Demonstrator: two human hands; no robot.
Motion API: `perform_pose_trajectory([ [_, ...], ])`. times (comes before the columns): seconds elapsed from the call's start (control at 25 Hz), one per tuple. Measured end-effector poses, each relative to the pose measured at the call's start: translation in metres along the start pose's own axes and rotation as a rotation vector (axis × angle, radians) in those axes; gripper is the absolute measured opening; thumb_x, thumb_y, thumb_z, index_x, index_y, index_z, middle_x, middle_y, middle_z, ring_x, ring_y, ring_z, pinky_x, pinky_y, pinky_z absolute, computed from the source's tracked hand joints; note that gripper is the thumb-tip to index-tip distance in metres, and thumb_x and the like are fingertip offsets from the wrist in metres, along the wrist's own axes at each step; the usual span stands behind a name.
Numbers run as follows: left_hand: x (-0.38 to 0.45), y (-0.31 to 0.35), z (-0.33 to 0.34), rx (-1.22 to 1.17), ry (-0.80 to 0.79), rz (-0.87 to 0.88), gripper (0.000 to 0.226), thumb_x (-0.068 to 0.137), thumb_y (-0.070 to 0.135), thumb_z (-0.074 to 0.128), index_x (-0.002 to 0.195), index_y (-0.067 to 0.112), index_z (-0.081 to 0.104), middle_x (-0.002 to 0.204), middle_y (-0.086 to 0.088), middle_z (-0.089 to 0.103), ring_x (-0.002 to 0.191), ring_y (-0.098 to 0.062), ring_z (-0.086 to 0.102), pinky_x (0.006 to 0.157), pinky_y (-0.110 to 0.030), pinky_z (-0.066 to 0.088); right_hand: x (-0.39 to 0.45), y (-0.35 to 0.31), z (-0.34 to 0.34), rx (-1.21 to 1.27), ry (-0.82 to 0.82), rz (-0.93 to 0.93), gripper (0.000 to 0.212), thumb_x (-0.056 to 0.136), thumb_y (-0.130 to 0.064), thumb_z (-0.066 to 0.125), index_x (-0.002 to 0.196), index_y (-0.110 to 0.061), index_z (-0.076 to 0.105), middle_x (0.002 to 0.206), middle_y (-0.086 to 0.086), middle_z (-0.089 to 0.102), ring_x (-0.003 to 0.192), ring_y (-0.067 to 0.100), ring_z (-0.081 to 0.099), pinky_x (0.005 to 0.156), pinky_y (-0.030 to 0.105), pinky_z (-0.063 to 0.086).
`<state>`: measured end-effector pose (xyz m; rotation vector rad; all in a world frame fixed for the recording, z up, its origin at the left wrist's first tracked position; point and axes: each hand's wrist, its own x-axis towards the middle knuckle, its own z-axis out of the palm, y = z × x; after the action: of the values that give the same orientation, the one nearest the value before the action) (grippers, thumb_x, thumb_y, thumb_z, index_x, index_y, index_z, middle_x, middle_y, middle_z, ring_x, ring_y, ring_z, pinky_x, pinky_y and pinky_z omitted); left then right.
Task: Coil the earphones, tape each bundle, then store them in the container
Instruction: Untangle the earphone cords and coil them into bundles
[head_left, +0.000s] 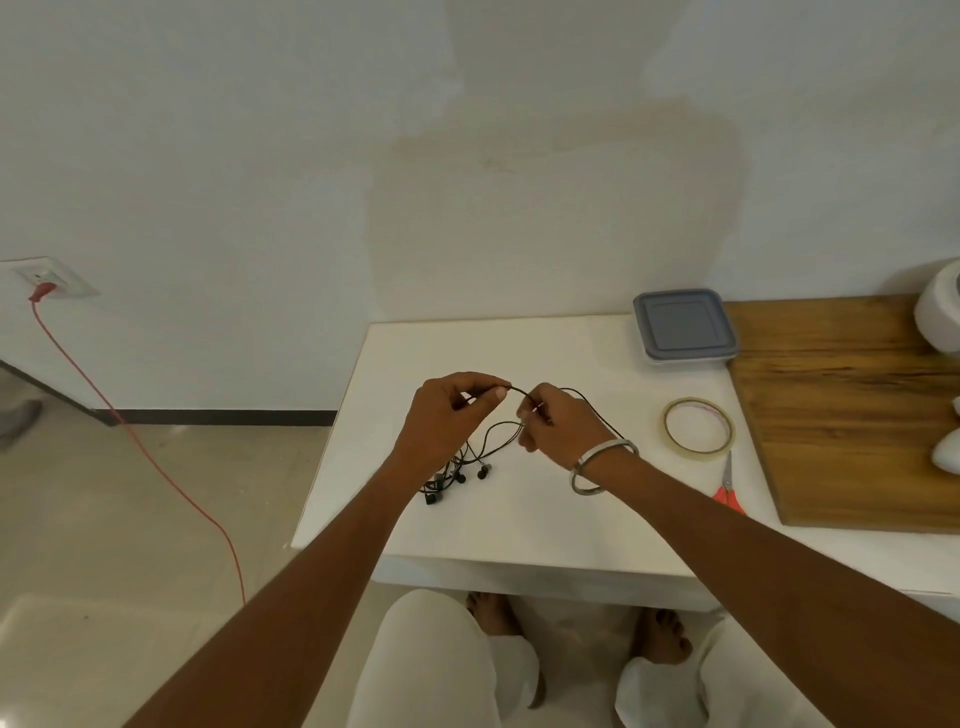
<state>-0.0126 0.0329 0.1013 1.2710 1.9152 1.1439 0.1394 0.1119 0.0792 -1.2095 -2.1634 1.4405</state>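
Observation:
Black earphones (470, 457) lie tangled on the white table (519, 530), with their cable rising into both hands. My left hand (447, 415) pinches the cable between thumb and fingertips above the tangle. My right hand (558, 428) grips the same cable a little to the right, and a loop of it runs behind the wrist. A roll of clear tape (697, 427) lies flat to the right. The container (683, 327), clear with a grey-blue lid on, stands at the table's back right.
Red-handled scissors (727, 488) lie just below the tape. A wooden board (852, 405) covers the right side, with white objects (940, 317) on it. A red cord (156, 457) runs from a wall socket across the floor at left. My knees and feet are under the table's front edge.

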Motion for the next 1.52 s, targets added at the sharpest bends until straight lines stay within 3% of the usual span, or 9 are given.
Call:
perform_pose_trajectory([
  [0.28,-0.010,-0.016,0.005,0.224,-0.362,-0.108,0.012,0.087,0.037,0.068,0.094,0.030,0.075,0.081,0.010,0.072,0.070,-0.016,0.065,0.066,-0.026,0.053,0.003,0.039,-0.020,-0.607,-0.529,-0.003,0.032,0.087,-0.006,0.054,0.114,-0.022,0.061,0.115,-0.002,0.057,0.103,0.015,0.055,0.085,0.022,0.042],
  [0.36,-0.016,-0.021,0.010,0.194,-0.442,-0.159,0.012,0.087,0.034,0.069,0.094,0.028,0.076,0.073,0.016,0.068,0.061,-0.006,0.059,0.060,-0.019,0.049,0.009,0.057,-0.028,-0.627,-0.420,0.056,0.046,0.083,0.003,0.051,0.123,-0.019,0.054,0.123,0.003,0.053,0.109,0.019,0.053,0.087,0.023,0.042],
  [0.52,-0.024,-0.031,0.019,0.237,-0.573,-0.168,0.010,0.088,0.033,0.067,0.093,0.030,0.075,0.079,0.017,0.069,0.060,-0.001,0.057,0.064,-0.019,0.047,0.015,0.088,-0.045,-0.680,-0.121,0.145,0.028,0.084,-0.012,0.064,0.111,-0.017,0.057,0.119,0.009,0.049,0.104,0.024,0.055,0.089,0.030,0.045],
  [0.72,-0.032,-0.037,0.045,0.339,-0.633,-0.130,0.012,0.088,0.031,0.066,0.097,0.028,0.075,0.094,0.008,0.071,0.073,-0.004,0.061,0.070,-0.018,0.049,0.008,0.100,-0.043,-0.780,-0.288,0.182,0.042,0.075,-0.052,0.069,0.105,-0.024,0.059,0.113,0.002,0.041,0.106,0.023,0.048,0.090,0.034,0.045],
  [0.84,-0.039,-0.035,0.061,0.313,-0.670,-0.091,0.016,0.090,0.025,0.064,0.103,0.024,0.074,0.098,0.005,0.070,0.084,-0.012,0.064,0.080,-0.025,0.053,0.007,0.105,-0.041,-0.897,-0.249,0.073,0.019,0.085,-0.035,0.063,0.100,-0.024,0.062,0.111,0.003,0.044,0.102,0.024,0.050,0.082,0.035,0.048],
  [1.0,-0.053,-0.030,0.087,0.429,-0.634,0.042,0.020,0.095,0.030,0.056,0.110,0.029,0.070,0.106,0.004,0.062,0.100,-0.014,0.057,0.093,-0.038,0.040,0.012,0.108,-0.055,-0.993,0.184,0.140,0.016,0.089,-0.013,0.054,0.105,-0.014,0.055,0.108,0.009,0.052,0.090,0.026,0.061,0.066,0.033,0.045],
  [1.2,-0.060,-0.028,0.109,0.503,-0.565,0.162,0.024,0.099,0.027,0.051,0.118,0.028,0.066,0.110,-0.001,0.058,0.107,-0.019,0.048,0.085,-0.037,0.028,0.033,0.102,-0.065,-0.662,0.275,0.267,0.023,0.085,-0.004,0.057,0.108,-0.005,0.059,0.112,0.017,0.059,0.095,0.034,0.060,0.081,0.038,0.049],
  [1.4,-0.058,-0.017,0.130,0.438,-0.415,0.118,0.030,0.100,0.023,0.048,0.123,0.015,0.065,0.108,-0.012,0.061,0.102,-0.026,0.057,0.080,-0.030,0.041,0.039,0.054,-0.015,-0.451,0.342,-0.067,0.040,0.082,0.004,0.049,0.119,-0.011,0.052,0.122,0.009,0.041,0.073,0.027,0.057,0.070,0.039,0.052],
  [1.52,-0.064,-0.009,0.141,0.452,-0.446,-0.018,0.034,0.102,0.019,0.044,0.129,0.003,0.055,0.126,-0.019,0.057,0.116,-0.031,0.056,0.098,-0.034,0.041,0.055,0.037,0.021,-0.582,0.126,-0.312,0.025,0.091,-0.009,0.048,0.110,-0.019,0.061,0.117,0.002,0.050,0.098,0.022,0.055,0.086,0.038,0.044],
])
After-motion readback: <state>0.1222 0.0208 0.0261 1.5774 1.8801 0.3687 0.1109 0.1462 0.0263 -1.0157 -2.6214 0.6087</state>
